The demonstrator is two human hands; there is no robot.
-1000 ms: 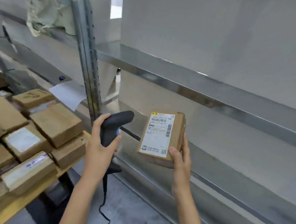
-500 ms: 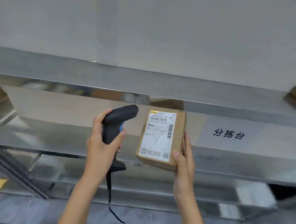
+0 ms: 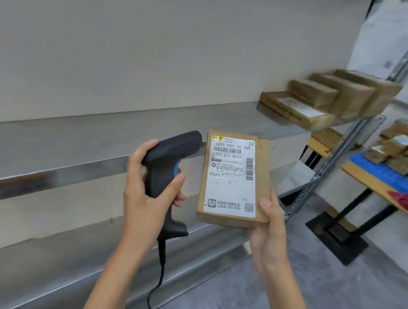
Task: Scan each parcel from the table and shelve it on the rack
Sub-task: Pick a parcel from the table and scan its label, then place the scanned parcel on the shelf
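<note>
One scanner [image 3: 168, 166], one held parcel [image 3: 234, 179], four shelved.

bare shelf [image 3: 104, 135] ahead, stacked boxes [image 3: 331, 97] crowding its right end

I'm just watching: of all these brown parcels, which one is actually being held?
The parcel with the white label facing up, held from below by the right hand. The other parcels lie on the shelf.
</note>
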